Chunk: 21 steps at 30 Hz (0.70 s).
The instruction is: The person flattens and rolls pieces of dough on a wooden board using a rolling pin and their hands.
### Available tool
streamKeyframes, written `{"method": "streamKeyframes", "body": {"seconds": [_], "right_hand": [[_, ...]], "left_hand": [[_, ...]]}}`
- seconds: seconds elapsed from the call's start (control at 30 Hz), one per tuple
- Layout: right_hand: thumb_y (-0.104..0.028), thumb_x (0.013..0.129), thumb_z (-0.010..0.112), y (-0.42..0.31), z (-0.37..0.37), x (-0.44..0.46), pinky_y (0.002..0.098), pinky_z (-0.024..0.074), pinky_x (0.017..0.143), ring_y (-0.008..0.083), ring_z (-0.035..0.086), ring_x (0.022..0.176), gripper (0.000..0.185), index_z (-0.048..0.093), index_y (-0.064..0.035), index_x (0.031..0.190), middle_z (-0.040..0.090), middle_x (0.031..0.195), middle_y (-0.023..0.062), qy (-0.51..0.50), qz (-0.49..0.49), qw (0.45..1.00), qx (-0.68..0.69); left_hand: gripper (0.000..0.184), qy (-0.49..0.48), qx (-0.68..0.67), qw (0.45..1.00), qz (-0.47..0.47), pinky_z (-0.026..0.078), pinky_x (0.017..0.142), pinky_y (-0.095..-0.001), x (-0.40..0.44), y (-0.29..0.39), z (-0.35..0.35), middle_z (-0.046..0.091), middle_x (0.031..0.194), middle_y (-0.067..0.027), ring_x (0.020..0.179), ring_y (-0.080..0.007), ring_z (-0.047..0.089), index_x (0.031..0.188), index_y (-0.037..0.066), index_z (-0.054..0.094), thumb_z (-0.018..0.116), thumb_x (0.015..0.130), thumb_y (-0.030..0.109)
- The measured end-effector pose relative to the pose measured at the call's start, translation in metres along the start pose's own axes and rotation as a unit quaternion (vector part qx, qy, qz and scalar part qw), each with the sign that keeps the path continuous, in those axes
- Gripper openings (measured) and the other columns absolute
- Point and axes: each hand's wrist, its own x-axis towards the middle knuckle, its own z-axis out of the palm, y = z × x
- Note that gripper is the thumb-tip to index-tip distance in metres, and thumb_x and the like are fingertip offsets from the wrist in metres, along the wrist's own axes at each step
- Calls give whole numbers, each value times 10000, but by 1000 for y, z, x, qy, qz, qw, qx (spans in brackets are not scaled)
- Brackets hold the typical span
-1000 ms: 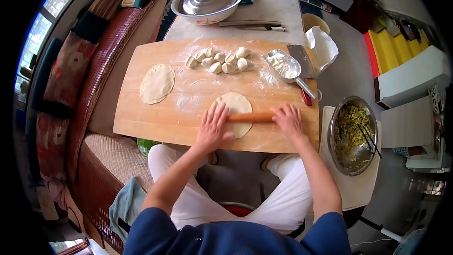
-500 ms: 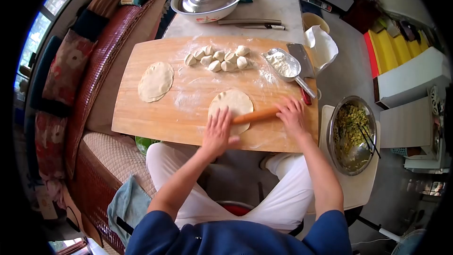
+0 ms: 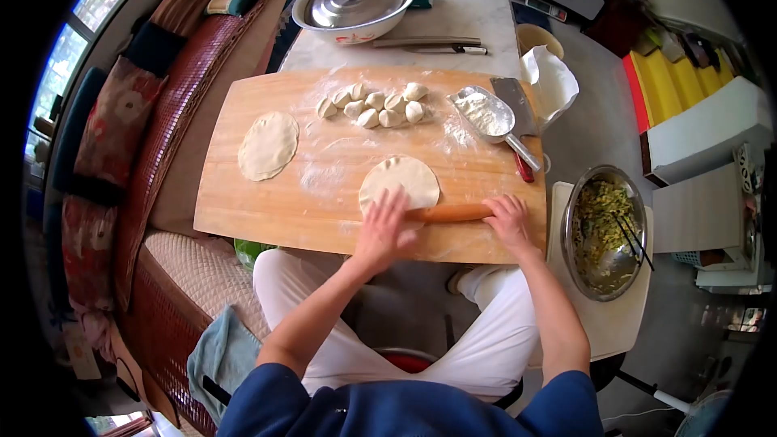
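My right hand (image 3: 510, 219) is wrapped round the right end of a wooden rolling pin (image 3: 449, 214), near the board's right front corner. The pin lies across the lower edge of a round dough sheet (image 3: 402, 182). My left hand (image 3: 384, 229), slightly blurred, has its fingers stretched out over the sheet's lower left edge, beside the pin's left end. All this is on a floured wooden board (image 3: 324, 218). Several dough pieces (image 3: 375, 100) sit in a cluster farther back. A stack of rolled dough rounds (image 3: 269, 146) lies on the left.
A metal scoop of flour (image 3: 486, 113) and a cleaver (image 3: 515, 105) lie at the board's right. Below right stands a steel bowl of filling (image 3: 569, 235) with chopsticks (image 3: 633, 239). Behind the board are a lidded pot (image 3: 356, 30) and knives (image 3: 429, 42).
The rolling pin has come back toward me, down to the dough's near edge, and both hands have moved down slightly with it. The left fingers stay on the dough.
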Motion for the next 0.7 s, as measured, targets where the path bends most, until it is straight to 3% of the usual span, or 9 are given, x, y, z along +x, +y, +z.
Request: {"method": "streamKeyframes", "body": {"seconds": [0.07,0.17,0.23,0.33,0.43,0.47,0.57,0.6,0.7], "right_hand": [[-149,787,776,2,-11,-7,432,449,905,305,593,1080,376,673,-90,1144,662,1109,88,28,63,997,27],[-170,839,745,3,-15,-12,427,486,821,350,609,962,353,663,-28,1151,651,1015,142,102,112,987,54],[-177,846,743,0,-13,-10,424,495,808,351,614,948,352,665,-24,1154,652,1010,149,125,160,975,89],[-165,819,765,-2,-19,-11,418,513,816,333,635,976,352,670,-33,1132,675,1039,138,88,152,984,29],[-168,809,771,0,-11,-17,421,505,827,320,629,982,342,679,-67,1123,669,1019,117,48,100,993,31],[-171,804,775,0,-7,-18,416,500,834,308,622,986,342,681,-79,1120,662,1021,102,38,69,996,38],[-186,792,784,-15,4,-8,406,481,858,272,601,1001,342,689,-118,1113,636,1034,59,19,11,999,43],[-193,791,785,-25,4,5,408,473,869,261,593,1007,340,691,-133,1112,626,1042,45,18,13,999,32],[-219,815,769,-17,14,45,433,451,906,245,566,1050,332,701,-198,1139,607,1084,13,20,26,999,-19]], "left_hand": [[688,125,-79,986,-80,235,1213,-485,20,-8,-1,299,1617,-135,1513,-363,224,1516,42,362,652,930,255],[690,101,6,988,-116,230,1221,-455,50,-7,10,292,1624,-120,1517,-347,218,1523,52,354,626,942,305],[775,24,84,994,-60,218,1223,-480,56,2,12,261,1644,-96,1520,-313,217,1552,104,327,647,917,412],[865,-56,97,990,84,186,1231,-508,47,-12,-1,270,1644,-61,1525,-313,206,1557,148,331,695,843,474],[888,-94,68,987,110,186,1232,-511,29,-43,-23,302,1628,-66,1521,-325,211,1547,135,343,748,806,410],[899,-70,8,995,73,180,1236,-512,19,-55,-24,330,1609,-85,1522,-337,203,1536,115,356,789,774,316],[910,-4,-12,999,-34,175,1238,-508,-12,-45,-24,323,1605,-107,1522,-355,192,1537,96,340,802,766,240],[889,-38,36,999,-14,187,1226,-519,-14,-37,-22,284,1623,-94,1525,-340,192,1558,83,287,721,852,404],[891,-12,86,996,1,192,1215,-542,11,-44,-11,261,1637,-92,1525,-350,188,1565,72,267,680,877,459]]}}
